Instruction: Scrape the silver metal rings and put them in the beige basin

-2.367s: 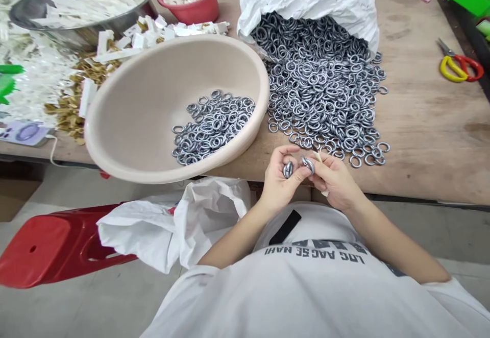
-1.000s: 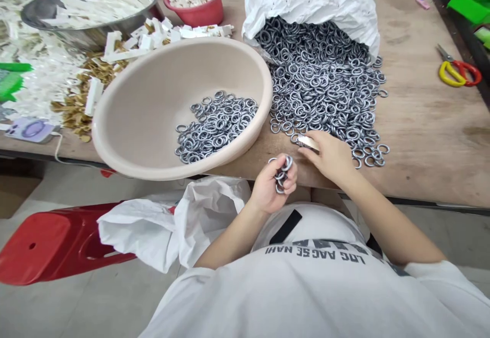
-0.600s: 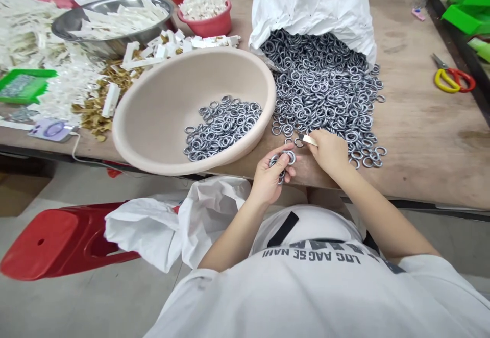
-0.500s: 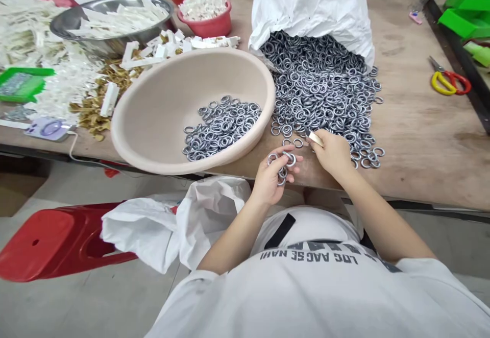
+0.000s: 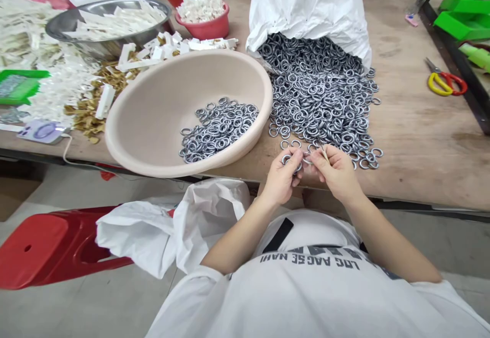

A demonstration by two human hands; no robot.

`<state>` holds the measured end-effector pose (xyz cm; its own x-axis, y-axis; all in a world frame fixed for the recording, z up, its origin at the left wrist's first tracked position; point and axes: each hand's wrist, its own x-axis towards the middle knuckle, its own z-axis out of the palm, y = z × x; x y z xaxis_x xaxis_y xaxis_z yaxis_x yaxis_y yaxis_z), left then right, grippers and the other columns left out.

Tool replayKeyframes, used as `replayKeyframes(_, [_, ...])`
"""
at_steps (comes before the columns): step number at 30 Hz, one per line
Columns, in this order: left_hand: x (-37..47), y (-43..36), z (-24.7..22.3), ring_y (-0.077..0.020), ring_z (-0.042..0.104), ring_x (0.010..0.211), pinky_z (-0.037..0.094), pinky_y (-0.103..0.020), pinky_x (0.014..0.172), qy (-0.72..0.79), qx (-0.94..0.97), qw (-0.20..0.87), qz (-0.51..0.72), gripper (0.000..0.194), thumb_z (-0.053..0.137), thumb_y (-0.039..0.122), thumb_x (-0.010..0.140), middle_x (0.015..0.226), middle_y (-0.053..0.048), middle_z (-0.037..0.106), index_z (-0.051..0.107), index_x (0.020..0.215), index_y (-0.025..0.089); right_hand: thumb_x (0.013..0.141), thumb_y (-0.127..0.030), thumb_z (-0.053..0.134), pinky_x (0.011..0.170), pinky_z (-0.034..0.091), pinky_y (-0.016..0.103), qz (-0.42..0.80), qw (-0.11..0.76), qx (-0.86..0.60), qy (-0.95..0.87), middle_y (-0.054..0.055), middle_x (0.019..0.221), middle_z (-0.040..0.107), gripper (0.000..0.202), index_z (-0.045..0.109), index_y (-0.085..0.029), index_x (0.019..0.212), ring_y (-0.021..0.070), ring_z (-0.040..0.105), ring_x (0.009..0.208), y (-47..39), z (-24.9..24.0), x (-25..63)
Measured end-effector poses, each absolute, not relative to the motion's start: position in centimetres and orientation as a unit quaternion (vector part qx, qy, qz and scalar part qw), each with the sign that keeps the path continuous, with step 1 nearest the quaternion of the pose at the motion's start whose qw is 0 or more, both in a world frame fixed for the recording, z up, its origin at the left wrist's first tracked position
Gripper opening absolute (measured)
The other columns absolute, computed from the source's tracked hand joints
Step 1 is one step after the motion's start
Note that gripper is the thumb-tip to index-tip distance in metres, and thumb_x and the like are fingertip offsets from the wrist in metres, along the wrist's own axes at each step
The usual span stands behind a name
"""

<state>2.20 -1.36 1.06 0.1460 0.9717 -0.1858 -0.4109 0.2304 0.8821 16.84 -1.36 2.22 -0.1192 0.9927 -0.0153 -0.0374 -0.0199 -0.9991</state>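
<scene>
My left hand (image 5: 285, 174) is closed around several grey metal rings (image 5: 291, 162), just past the table's front edge. Close beside it, my right hand (image 5: 335, 170) grips a small cream-coloured tool (image 5: 325, 153), seen nearly edge-on, so its kind is unclear. Between the fingertips of both hands is a single ring (image 5: 307, 157), partly covered by the fingers. Beyond the hands lies a heap of loose rings (image 5: 325, 98), spilling from a white sack (image 5: 306, 3). To the left stands a wide beige basin (image 5: 153, 103) with more rings (image 5: 220, 128) at its bottom right.
Scissors (image 5: 446, 80) with yellow and red handles lie at the right. White plastic pieces, a steel bowl (image 5: 111, 47) and a red bowl (image 5: 206, 26) fill the back left. A red stool (image 5: 38, 248) and a white bag (image 5: 209, 220) are below the table edge.
My hands have come together, with a ring now between their fingertips. The right hand has moved slightly down and turned the cream-coloured tool edge-on. My left fingers have closed more over the rings.
</scene>
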Motion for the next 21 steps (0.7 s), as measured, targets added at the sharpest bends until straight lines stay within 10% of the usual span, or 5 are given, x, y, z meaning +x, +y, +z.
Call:
replayKeyframes(10, [1.4, -2.4, 1.4, -0.0057, 0.041, 0.052, 0.031, -0.019, 0.047, 0.397, 0.482, 0.612, 0.486, 0.039, 0.063, 0.054, 0.087, 0.068, 0.001, 0.056, 0.061, 0.079, 0.016, 0.087, -0.065, 0.058, 0.042, 0.026, 0.023, 0.594, 0.43, -0.429, -0.528, -0.003, 0.062, 0.054, 0.047, 0.058, -0.02, 0.077, 0.0077, 0.038, 0.046, -1.4, 2.7, 16.7])
replayKeyframes(21, [2.1, -3.2, 2.3, -0.0027, 0.037, 0.042, 0.025, -0.016, 0.038, 0.367, 0.366, 0.692, 0.503, 0.04, 0.071, 0.053, 0.08, 0.058, 0.005, 0.049, 0.057, 0.076, 0.016, 0.096, -0.045, 0.055, 0.061, 0.032, 0.029, 0.23, 0.377, -0.444, -0.779, 0.0, 0.07, 0.056, 0.029, 0.064, -0.021, 0.083, 0.014, 0.048, 0.066, -4.4, 3.5, 18.8])
